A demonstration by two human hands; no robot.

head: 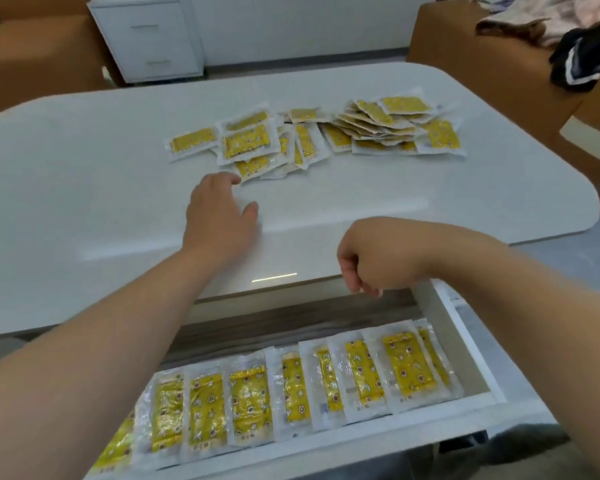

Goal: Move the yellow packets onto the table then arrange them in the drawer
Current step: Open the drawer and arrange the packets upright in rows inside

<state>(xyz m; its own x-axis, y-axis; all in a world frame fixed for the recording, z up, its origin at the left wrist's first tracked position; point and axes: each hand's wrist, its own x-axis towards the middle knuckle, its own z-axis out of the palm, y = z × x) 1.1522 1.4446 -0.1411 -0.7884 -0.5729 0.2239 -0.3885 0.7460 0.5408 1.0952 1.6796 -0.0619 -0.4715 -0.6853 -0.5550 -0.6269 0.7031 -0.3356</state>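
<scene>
Several yellow packets [312,133] in clear wrappers lie scattered in a loose pile on the white table [84,161]. Below the table's front edge the drawer [465,344] stands pulled out. It holds a row of yellow packets [291,386] overlapping side by side. My left hand [219,213] stretches over the table with relaxed fingers, its fingertips just short of the nearest packet [253,166] of the pile. My right hand [368,261] hangs over the back of the drawer with loosely curled fingers and holds nothing.
A white cabinet with drawers [149,36] stands behind the table. Brown cardboard boxes sit at the far left [32,60] and far right [492,60]; the right one has clothes [568,32] on it.
</scene>
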